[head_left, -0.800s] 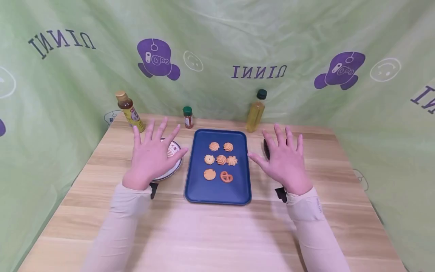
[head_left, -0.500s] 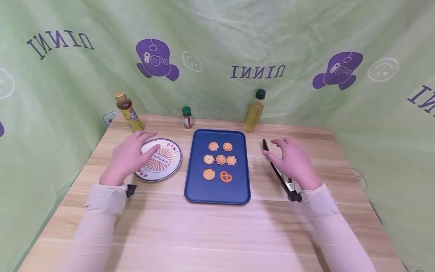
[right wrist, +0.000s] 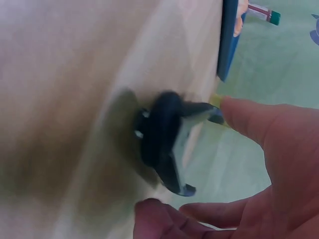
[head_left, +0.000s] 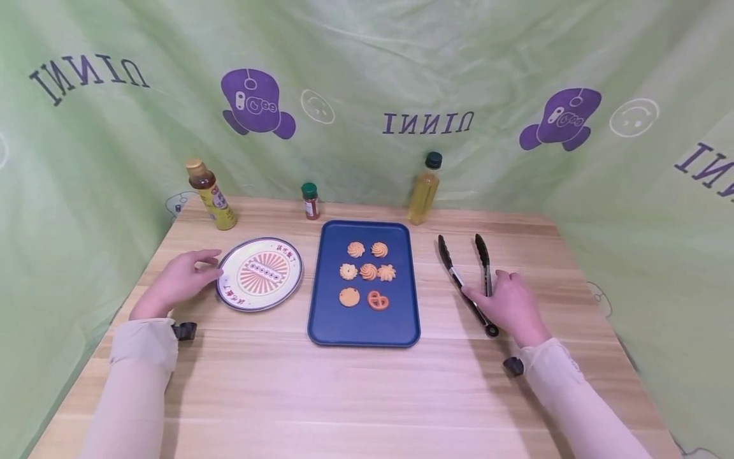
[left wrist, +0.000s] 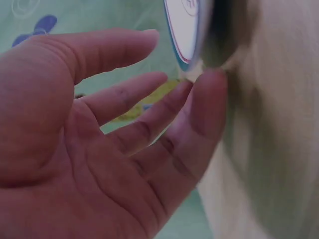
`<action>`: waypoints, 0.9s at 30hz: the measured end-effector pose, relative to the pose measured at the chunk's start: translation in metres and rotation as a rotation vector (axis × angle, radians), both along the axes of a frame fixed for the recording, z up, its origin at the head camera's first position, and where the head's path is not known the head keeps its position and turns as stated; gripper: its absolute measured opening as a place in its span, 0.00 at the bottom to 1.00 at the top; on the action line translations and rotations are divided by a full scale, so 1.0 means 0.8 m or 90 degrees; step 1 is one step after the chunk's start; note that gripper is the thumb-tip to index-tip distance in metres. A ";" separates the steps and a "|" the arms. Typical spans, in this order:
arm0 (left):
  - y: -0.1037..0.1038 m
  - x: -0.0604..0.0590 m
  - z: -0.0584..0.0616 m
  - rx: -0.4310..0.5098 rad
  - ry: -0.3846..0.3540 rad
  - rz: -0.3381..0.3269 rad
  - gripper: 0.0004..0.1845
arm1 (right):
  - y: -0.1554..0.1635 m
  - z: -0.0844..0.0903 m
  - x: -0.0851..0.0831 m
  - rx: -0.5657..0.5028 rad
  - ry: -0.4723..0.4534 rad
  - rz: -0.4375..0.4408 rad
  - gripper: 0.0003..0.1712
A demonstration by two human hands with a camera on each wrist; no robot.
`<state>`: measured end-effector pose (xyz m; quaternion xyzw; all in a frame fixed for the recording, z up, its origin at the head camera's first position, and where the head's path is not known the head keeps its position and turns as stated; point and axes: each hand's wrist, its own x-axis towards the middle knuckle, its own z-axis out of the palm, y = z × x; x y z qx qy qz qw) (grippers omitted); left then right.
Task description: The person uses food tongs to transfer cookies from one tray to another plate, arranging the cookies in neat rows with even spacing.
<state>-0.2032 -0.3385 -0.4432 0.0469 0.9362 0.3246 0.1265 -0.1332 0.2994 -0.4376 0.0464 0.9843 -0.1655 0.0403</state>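
A round patterned plate (head_left: 229, 298) lies left of a blue tray (head_left: 367, 335) that carries several cookies (head_left: 367, 271). My left hand (head_left: 213, 262) rests on the table at the plate's left rim. In the left wrist view the left hand (left wrist: 164, 59) has relaxed fingers, and one fingertip touches the plate (left wrist: 187, 27) at its edge. Black tongs (head_left: 450, 264) lie spread open right of the tray. My right hand (head_left: 487, 284) lies over their handle end. In the right wrist view the right hand (right wrist: 187, 154) straddles the tongs (right wrist: 164, 137) near the hinge, with a gap showing.
Along the back edge stand a brown-capped bottle (head_left: 211, 194), a small green-capped spice jar (head_left: 310, 201) and a yellow oil bottle (head_left: 423, 188). Green printed cloth walls in the wooden table (head_left: 355, 395) on three sides.
Both hands dropped from a raised, spread pose. The left slid off the plate to its left rim. The right drew back along the tongs to their handle end.
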 end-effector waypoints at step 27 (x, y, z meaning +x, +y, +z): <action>-0.013 -0.002 -0.019 0.207 -0.124 0.044 0.37 | -0.011 -0.019 -0.017 0.038 -0.003 -0.027 0.47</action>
